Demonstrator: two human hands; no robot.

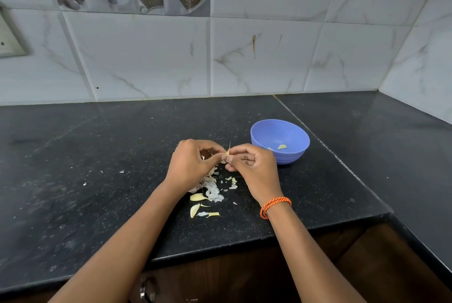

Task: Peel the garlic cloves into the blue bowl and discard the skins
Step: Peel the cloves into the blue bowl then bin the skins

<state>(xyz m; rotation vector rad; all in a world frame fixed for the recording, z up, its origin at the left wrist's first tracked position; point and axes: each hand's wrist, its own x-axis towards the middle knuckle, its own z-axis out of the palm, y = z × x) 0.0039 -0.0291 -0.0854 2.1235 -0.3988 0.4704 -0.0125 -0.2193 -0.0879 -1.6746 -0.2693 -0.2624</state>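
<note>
Spanning the frame, the speckled black stone counter (97,180) is carrying a smooth round blue bowl (291,156) containing one peeled clove (282,147). Papery white skins (212,189) are lying beneath left hand (193,163) and right hand (254,168), both pinching a small pointed garlic clove (228,153).

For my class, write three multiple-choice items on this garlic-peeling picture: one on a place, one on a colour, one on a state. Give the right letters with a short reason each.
1. Where is the bowl?
A. left of both hands
B. right of the hands, on the counter
C. on the floor

2. What colour is the wristband?
A. green
B. white
C. orange

3. What are the hands doing?
A. both pinch one clove
B. both lie flat
C. one lifts the bowl

Answers: 1 B, it stands beyond the right hand. 2 C, orange cord on the right wrist. 3 A, the left hand and the right hand meet on the clove.
</note>
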